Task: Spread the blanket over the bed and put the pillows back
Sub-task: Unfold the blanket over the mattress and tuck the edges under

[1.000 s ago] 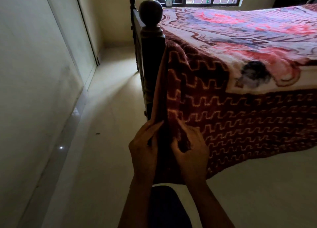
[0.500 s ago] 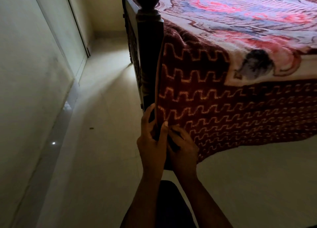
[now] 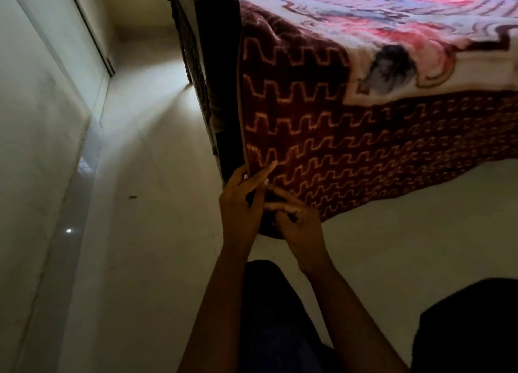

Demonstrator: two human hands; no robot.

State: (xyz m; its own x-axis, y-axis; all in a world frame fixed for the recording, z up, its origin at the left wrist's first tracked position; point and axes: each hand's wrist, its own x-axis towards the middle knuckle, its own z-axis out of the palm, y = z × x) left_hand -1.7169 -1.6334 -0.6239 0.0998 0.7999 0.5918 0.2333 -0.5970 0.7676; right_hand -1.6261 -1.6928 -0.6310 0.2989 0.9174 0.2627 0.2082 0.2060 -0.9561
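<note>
A maroon blanket (image 3: 350, 154) with a tan zigzag border and a pink and blue centre lies over the bed and hangs down its side. Both hands work at its lower corner, beside the dark wooden bedpost (image 3: 221, 64). My left hand (image 3: 241, 204) lies against the blanket's vertical edge with its fingers stretched along it. My right hand (image 3: 297, 221) grips the hanging corner with curled fingers. No pillow is in view.
A pale tiled floor (image 3: 157, 232) runs between the bed and a cream wall (image 3: 33, 120) on the left. A door frame (image 3: 92, 36) stands at the far left. My dark trouser legs (image 3: 274, 316) fill the bottom of the view.
The view has tilted down and closer to the bed corner. Both hands have stayed at the blanket's corner, drawing closer together along its edge by the bedpost.
</note>
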